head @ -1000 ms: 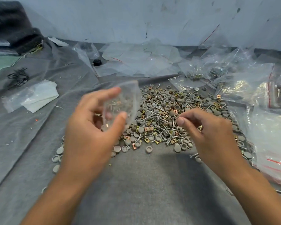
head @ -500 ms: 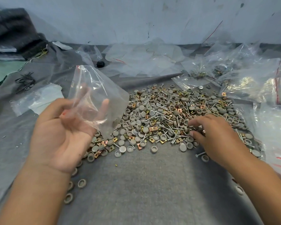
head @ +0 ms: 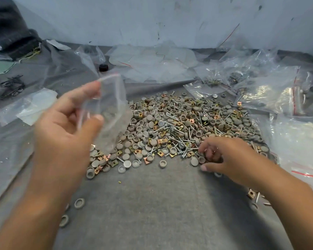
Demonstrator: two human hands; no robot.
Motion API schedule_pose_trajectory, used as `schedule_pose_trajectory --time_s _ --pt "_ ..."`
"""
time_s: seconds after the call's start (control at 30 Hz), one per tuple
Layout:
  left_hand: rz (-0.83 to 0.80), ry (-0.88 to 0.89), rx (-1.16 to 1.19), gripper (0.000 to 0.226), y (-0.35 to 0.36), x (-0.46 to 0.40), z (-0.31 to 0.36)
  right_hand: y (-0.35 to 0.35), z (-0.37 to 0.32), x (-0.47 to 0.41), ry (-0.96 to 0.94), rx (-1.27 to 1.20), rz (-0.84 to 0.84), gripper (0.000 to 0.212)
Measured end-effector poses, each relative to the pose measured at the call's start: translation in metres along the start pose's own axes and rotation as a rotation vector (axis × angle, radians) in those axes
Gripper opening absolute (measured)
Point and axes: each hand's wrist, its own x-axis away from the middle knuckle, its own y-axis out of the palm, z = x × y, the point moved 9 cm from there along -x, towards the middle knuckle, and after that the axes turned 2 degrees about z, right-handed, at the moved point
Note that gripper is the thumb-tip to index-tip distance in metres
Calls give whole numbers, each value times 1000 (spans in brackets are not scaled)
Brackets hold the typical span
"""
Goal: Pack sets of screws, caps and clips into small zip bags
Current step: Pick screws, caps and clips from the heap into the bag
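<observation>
Since half a second ago my left hand [head: 65, 134] has turned the small zip bag [head: 107, 112] round: it was draped loose over my open palm, and now I've got it pinched between thumb and fingertips, its zip edge lifted toward the wall. It's blurred, mind, so I can't tell whether the mouth is actually parted yet, and I see nothing inside it. My right hand [head: 229, 159] has slid nearer to me along the front edge of the pile [head: 179, 127] of screws, caps and clips, fingers curled down and in contact with the pieces. Whether they've closed on anything I honestly can't tell; the tips are buried among grey caps and a screw or two.

What that means, as I read it: this is a fresh bag and a fresh set just beginning. The bag hangs above the left side of the pile on the grey cloth [head: 152, 204], well apart from my picking hand, so whatever I gather must travel across. Filled bags [head: 271, 91] lie heaped at the right.
</observation>
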Motion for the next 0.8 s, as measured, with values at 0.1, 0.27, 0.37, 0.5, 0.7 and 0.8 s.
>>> schedule_pose_trajectory --time_s 0.1,0.27,0.37,0.5,0.7,0.8 --pt "-127 208 -353 43 37 19 23 1 -3 -3 -27 49 42 27" --pt "-297 207 -469 36 78 38 14 1 -15 -4 -122 128 93 26" --pt "-365 167 -480 40 87 44 4 1 -15 -2 -142 79 81 29" --pt "-411 138 -493 44 93 46 -2 5 -25 5 -213 67 27 22" --pt "-494 116 -540 53 100 52 -6 4 -34 6 -219 139 84 19" --pt "-492 128 -549 56 100 51 -5 4 -41 5 -233 147 108 16"
